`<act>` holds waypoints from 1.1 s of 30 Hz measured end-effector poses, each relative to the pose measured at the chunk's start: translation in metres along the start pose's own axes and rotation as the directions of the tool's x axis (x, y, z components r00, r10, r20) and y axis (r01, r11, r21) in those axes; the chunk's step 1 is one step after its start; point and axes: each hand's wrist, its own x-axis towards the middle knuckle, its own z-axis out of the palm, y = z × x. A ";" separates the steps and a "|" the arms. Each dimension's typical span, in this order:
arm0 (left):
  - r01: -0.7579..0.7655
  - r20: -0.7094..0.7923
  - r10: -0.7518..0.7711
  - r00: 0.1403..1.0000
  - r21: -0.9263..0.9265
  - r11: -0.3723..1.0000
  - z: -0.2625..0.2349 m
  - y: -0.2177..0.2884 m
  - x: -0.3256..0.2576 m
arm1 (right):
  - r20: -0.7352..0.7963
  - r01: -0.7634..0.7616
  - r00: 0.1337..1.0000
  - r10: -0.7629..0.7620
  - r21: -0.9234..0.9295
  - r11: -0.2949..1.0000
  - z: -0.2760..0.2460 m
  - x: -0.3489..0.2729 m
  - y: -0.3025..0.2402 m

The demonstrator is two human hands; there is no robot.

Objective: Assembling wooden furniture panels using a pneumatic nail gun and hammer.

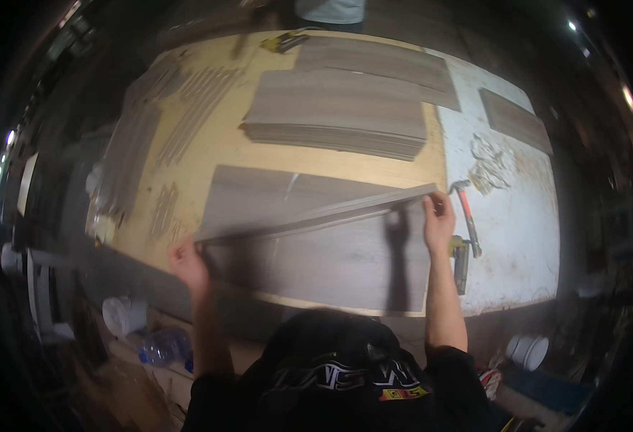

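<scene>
A long grey wood strip [316,213] is held up by its two ends, slanting from lower left to upper right. My left hand [189,262] is closed round its left end. At the other end, my right hand [439,214] pinches the strip between thumb and fingers. Beneath it a wide grey-brown wood panel [331,266] lies flat on the table, with the shadows of the strip and my arm across it. Beside my right hand rests a hammer [468,219] with a red and black handle. A nail gun [460,263] lies just below that hammer.
A stack of grey panels [338,108] sits beyond the panel, with another nail gun [285,42] behind it. Thin strips [198,108] lie at the left. Crumpled plastic [491,164] and one board [516,119] are on the white right side. A person [329,11] stands across the table.
</scene>
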 end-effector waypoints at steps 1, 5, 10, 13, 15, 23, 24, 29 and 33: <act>0.049 0.029 -0.048 0.998 -0.020 0.999 0.006 0.006 -0.005 | 0.007 -0.011 1.000 0.012 -0.039 0.999 -0.001 0.000 0.002; 0.007 0.306 0.052 0.951 -0.188 0.982 -0.027 -0.052 0.014 | 0.075 -0.081 0.994 0.082 -0.010 0.997 0.003 0.001 0.019; -0.015 0.263 -0.044 0.964 0.219 0.976 0.000 -0.104 -0.003 | 0.090 -0.045 0.995 0.041 0.041 0.998 0.030 -0.003 0.036; 0.081 0.425 -0.215 0.879 0.313 0.946 0.009 -0.035 0.000 | 0.118 -0.081 0.989 0.091 -0.088 0.993 0.018 0.000 0.035; 0.068 0.506 -0.270 0.819 0.381 0.922 0.002 -0.035 0.011 | 0.116 -0.097 0.986 0.122 -0.200 0.975 0.010 -0.013 0.048; -0.259 0.586 -0.221 0.779 0.622 0.739 -0.021 -0.121 0.037 | 0.189 -0.109 0.944 0.270 -0.594 0.797 -0.007 -0.074 0.075; -0.406 0.659 -0.243 0.711 0.668 0.624 -0.020 -0.118 0.041 | 0.195 -0.116 0.938 0.285 -0.599 0.792 -0.011 -0.074 0.087; -0.596 0.820 -0.116 0.560 0.496 0.632 -0.053 -0.117 0.026 | 0.367 0.007 0.918 0.153 -0.398 0.917 -0.038 -0.118 0.114; -0.729 0.901 -0.035 0.432 0.372 0.575 -0.101 -0.072 -0.006 | 0.541 0.325 0.839 0.054 -0.580 0.747 -0.053 -0.183 0.061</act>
